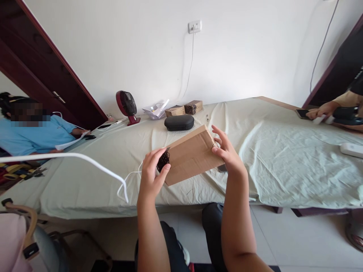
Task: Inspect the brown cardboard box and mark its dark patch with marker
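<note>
Between my two hands a brown cardboard box (193, 155) is held tilted above the cloth-covered table, its right end higher than its left. My left hand (154, 166) grips the left end, with the thumb on the near face beside a patch of dark, tangled-looking print or material (163, 161). At the right end, my right hand (225, 149) presses its thumb against the box's edge, other fingers partly raised behind it. A dark flat object (222, 168), perhaps a phone, lies partly hidden under the box. Behind the box rests a black zip case (179, 122).
Two small cardboard boxes (174, 110), a clear plastic tray (155, 111) and a red fan (127, 107) stand toward the wall. A white cable (85, 155) crosses the left side. One person in blue (36, 132) holds paper at left; another person's hand (323, 110) is at right, near a white power strip (351, 149).
</note>
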Demonstrator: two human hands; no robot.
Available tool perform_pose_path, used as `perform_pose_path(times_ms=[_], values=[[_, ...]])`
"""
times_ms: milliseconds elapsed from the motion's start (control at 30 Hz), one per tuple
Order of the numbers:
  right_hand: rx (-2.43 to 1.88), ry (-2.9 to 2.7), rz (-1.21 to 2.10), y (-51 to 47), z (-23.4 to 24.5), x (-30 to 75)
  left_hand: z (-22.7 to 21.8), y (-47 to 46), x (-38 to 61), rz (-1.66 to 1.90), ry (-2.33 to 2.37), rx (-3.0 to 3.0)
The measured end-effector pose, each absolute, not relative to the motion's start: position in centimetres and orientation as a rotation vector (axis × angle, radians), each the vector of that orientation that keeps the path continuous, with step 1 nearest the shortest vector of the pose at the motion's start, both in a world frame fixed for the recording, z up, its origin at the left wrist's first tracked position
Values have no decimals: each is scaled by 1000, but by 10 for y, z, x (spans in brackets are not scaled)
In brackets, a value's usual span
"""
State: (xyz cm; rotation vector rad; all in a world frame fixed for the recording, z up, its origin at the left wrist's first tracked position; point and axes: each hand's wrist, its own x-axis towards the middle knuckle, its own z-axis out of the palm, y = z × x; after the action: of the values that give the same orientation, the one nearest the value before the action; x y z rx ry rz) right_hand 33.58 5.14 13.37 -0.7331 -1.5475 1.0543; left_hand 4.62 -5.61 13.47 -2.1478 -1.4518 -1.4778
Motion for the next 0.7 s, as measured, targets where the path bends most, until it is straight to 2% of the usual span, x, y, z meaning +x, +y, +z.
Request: perform_pose_path(times_ms=[233, 467, 700], values=[[-578, -1573, 967, 52, 132, 338, 133, -56, 47, -1558, -1551, -2196], [-511, -1530, 862, 50, 135, 343, 131, -52, 55, -1558, -1451, -2135], [-507, -1510, 901, 51, 135, 347, 133, -51, 60, -1488, -1386, -2109]])
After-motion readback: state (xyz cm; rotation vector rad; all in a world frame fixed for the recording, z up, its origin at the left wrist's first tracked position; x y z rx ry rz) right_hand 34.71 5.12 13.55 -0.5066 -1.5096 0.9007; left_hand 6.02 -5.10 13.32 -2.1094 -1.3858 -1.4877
